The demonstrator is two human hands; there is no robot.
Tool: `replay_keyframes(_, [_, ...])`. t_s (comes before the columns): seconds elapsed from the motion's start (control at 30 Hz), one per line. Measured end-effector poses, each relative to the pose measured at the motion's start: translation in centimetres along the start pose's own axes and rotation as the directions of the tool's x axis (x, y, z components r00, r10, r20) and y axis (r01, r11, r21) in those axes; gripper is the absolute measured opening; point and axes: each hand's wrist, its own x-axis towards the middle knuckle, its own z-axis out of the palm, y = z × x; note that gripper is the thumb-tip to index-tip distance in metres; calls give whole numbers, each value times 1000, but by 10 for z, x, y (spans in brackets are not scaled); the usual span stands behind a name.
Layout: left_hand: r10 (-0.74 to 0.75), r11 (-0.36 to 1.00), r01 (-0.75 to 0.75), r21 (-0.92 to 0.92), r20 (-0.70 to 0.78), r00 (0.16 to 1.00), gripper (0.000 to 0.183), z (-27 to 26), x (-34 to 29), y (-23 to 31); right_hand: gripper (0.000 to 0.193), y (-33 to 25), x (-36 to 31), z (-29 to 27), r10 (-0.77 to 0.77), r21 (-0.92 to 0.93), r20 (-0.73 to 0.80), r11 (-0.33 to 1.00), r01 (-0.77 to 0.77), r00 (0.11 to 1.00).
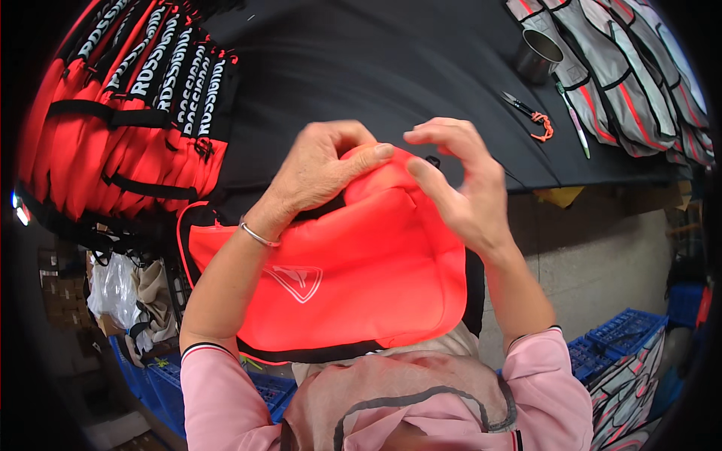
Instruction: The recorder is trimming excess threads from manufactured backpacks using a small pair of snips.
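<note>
Work in hand, as I judge it: I am shaping or straightening the upper corner of the red bag point(368, 278). The bag lies in front of my body, between me and the near edge of the black-covered bench point(361, 83), its white emblem facing up.

My left hand point(323, 167) grasps the bag's upper edge, thumb pressed on the red fabric, fingers bent around behind it. My right hand point(460, 184) is released: thumb and fingers stand spread beside the corner. Whether the thumb touches the fabric, I cannot tell.

In my judgement, the next move calls for a steady left hold while the right thumb and fingers close on the corner and draw it taut. The snips point(519, 104) and the brush point(574, 120) lie unused on the bench, near the metal cup point(538, 57).
</note>
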Motion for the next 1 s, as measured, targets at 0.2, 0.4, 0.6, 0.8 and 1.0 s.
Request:
replay_keyframes(0.2, [648,712,-675,193,-551,525,41,-1,-28,25,11,-26,-36,-34,-101,301,-53,947,112,994])
replay_keyframes(0.4, [786,368,-925,-100,-498,367,69,-7,-98,58,7,-24,-51,-34,138,409,-89,908,-90,986])
replay_keyframes(0.6, [767,356,-929,-100,-537,351,63,-2,-97,58,7,-25,-54,-32,80,452,-67,891,-41,995])
replay_keyframes(0.8, [751,346,-933,-103,-566,341,58,-3,-101,51,8,-29,-56,-34,72,483,-45,874,-42,996])
replay_keyframes(1.0, [736,357,-929,-92,-585,341,52,-2,-105,47,18,-35,-53,-29,-3,591,-2,807,3,1000])
